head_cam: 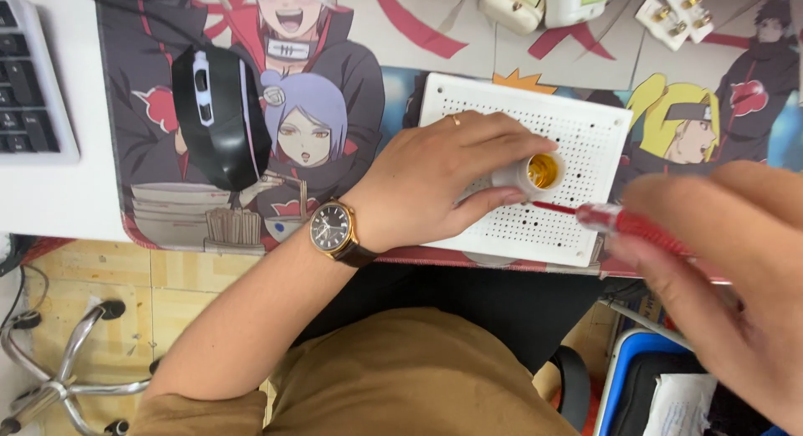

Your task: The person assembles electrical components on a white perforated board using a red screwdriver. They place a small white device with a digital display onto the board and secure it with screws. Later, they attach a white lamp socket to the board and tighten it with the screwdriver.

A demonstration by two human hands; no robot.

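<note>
A: Left hand: placement and purpose?

B: Laid flat over the white perforated board, fingers closed around the white lamp socket. Socket clamped between thumb and forefinger, tipped on its side, brass-coloured mouth turned toward the right. Presumably held that way to steady both socket and board and to present the opening to the tool.

A: Right hand?

B: Blurred at frame right. Fingers wrapped shut on the red handle of a screwdriver. Thin shaft aimed left, tip just beside the socket base; contact not discernible. Low, near-level angle suited to reaching the side of the socket.

A: Location of the board?

B: On the illustrated desk mat, near the front edge of the desk, directly ahead of the body.

A: Surroundings?

B: Black computer mouse well apart to the left, keyboard beyond it. White plugs along the far edge. Wristwatch on the left wrist.
</note>
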